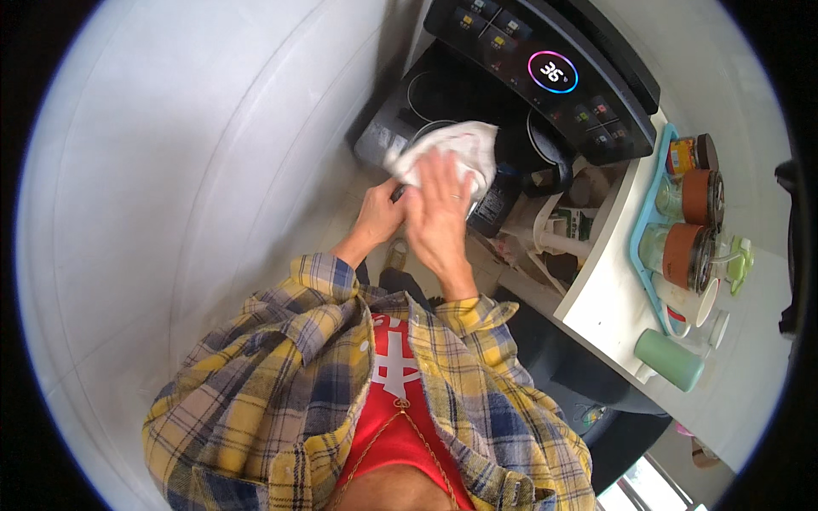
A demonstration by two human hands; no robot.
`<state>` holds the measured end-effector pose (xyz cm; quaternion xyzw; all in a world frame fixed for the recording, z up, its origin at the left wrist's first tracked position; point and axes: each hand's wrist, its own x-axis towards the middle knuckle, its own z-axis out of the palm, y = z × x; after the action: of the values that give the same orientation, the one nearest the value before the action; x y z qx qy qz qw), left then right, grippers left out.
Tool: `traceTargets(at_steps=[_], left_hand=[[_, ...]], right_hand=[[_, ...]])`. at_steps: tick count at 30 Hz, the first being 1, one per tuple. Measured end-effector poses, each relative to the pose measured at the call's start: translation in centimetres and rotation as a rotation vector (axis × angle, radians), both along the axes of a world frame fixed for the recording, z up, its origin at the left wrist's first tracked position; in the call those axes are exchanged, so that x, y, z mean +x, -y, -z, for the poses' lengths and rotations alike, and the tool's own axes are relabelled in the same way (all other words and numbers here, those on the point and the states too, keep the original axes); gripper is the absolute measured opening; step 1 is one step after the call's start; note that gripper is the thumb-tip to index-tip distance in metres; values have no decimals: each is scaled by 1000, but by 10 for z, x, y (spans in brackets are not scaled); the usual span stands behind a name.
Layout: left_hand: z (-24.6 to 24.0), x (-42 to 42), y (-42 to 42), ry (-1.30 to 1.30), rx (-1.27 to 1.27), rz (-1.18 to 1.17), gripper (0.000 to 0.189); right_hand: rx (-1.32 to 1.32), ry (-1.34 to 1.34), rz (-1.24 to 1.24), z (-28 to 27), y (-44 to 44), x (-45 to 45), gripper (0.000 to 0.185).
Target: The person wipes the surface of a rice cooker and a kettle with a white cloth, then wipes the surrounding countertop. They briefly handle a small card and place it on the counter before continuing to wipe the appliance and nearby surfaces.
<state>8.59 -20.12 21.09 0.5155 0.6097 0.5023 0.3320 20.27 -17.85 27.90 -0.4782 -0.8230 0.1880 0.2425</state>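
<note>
My left hand (381, 217) grips the dark handle (399, 193) of an object largely hidden under a white cloth (470, 144); a bit of metal edge shows at its lower right, but I cannot tell what it is. Over the cloth lies my right hand (438, 217), its fingers stretched out and blurred, pressing the cloth onto the object. Both hands are in front of a black appliance (486, 102) with ring-marked seats on its top. A black-handled kettle (553, 179) stands on the right-hand seat.
Behind, a control panel (594, 83) carries a lit round display. To the right, a white cabinet top (594, 281) bears a blue tray (647, 204) with jars (693, 255) and a mug (693, 300), plus a green tumbler (671, 359). A pale wall (160, 160) rises on the left.
</note>
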Motion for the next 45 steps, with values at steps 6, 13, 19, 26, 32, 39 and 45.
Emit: traceTargets(at_steps=[6, 13, 19, 26, 32, 39, 45], left_hand=[[-2, -2, 3, 99, -101, -27, 47], [-10, 4, 4, 131, -156, -36, 42], [-7, -1, 6, 84, -178, 41, 42], [-15, 3, 4, 82, -210, -7, 42], [-18, 4, 6, 45, -233, -27, 41], [-19, 8, 9, 83, -197, -36, 42], [-11, 8, 9, 122, -178, -21, 42]], right_hand=[[228, 51, -137, 16, -73, -6, 32], [13, -90, 84, -14, -8, 0, 41], [229, -30, 48, -5, -52, 6, 35], [405, -113, 279, 23, -60, 11, 29], [516, -174, 393, 20, -62, 15, 9], [395, -217, 383, 25, -79, 26, 7], [-23, -1176, 637, 42, -88, 47, 31]])
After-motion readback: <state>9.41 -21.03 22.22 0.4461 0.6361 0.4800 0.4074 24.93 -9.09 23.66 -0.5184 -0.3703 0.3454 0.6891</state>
